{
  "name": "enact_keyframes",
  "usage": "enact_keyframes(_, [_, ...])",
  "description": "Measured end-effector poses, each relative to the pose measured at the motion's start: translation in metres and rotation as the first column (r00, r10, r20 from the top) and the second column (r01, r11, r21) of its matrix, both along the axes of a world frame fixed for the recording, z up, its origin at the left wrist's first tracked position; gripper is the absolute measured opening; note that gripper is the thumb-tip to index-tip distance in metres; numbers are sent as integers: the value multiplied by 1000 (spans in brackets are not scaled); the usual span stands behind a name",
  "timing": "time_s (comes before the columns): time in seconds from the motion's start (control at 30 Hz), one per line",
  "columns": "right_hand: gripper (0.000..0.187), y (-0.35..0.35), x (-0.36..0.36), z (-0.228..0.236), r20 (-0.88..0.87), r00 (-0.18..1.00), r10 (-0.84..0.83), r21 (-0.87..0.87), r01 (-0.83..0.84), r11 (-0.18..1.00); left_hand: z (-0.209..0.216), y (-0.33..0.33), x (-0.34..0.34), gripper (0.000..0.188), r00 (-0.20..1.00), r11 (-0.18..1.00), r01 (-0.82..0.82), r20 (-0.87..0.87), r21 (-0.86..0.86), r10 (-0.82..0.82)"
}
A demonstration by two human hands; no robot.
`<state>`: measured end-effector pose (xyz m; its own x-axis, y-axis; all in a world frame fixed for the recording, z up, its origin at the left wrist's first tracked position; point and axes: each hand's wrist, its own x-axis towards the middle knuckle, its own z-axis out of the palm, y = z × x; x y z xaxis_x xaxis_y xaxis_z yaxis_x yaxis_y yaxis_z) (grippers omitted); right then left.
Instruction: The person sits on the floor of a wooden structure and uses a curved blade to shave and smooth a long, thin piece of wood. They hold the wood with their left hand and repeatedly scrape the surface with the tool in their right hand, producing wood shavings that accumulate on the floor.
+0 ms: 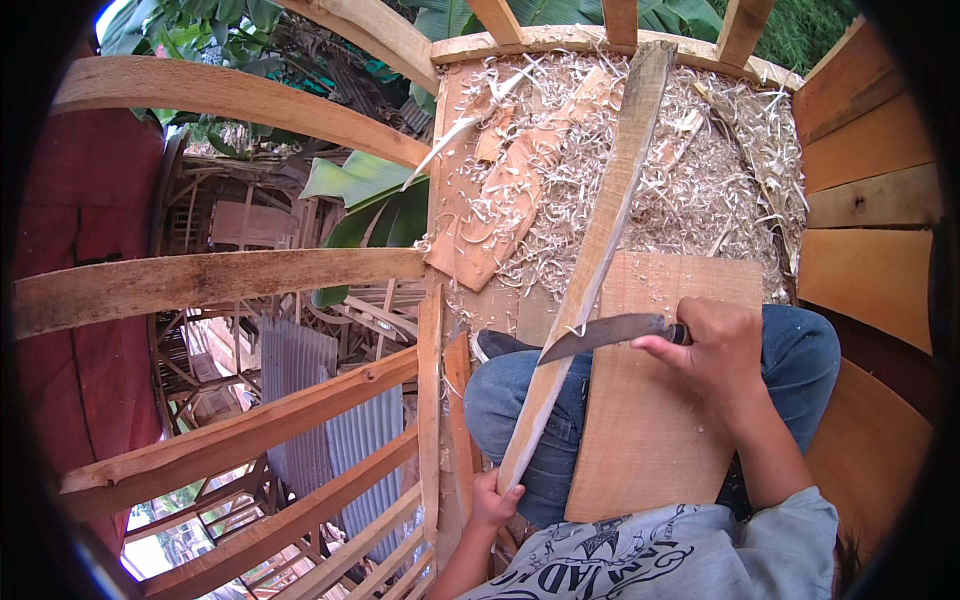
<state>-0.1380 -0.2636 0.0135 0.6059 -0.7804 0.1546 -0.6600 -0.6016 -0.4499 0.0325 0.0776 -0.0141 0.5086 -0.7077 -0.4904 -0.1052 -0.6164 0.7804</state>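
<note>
My right hand (718,345) is closed round the dark handle of a knife (610,334). Its broad grey blade points left and lies across a long wooden stick (610,215), with a thin curl of wood at the contact. Wrapped about the stick's lower end is my left hand (494,498). The stick slants up and away to the far edge of the platform, partly pale where its surface is shaved. A wide flat board (655,420) rests across my lap, under the right hand and knife.
Curly wood shavings (700,170) cover the floor ahead, around a loose plank (510,200). Wooden rails (220,285) line the left side, with corrugated metal sheets (365,460) below them. A plank wall (868,200) stands close on the right. My bent knees flank the board.
</note>
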Motion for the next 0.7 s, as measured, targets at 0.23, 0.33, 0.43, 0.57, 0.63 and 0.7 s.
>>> enact_keyframes(0.23, [58,-54,-15,-5,53,901,-430,100,424,900,-6,6,1,54,1000,1000,-4,16,-10,4])
enact_keyframes(0.33, [56,-65,-44,-8,148,822,-549,241,509,826,-11,11,3,56,1000,1000,1,3,-10,-1])
enact_keyframes(0.43, [55,-38,-40,9,198,889,-414,253,361,897,-12,12,1,57,1000,1000,-1,8,-18,1])
enact_keyframes(0.57, [57,17,1,18,87,989,117,136,-128,982,-3,2,-2,57,1000,1000,-7,3,-20,7])
enact_keyframes(0.63, [59,16,7,15,62,992,108,118,-115,986,-2,2,-1,57,1000,1000,-11,18,-16,12])
enact_keyframes(0.7, [61,1,13,7,70,997,-11,86,5,996,-6,5,-7,56,998,999,-39,52,-19,40])
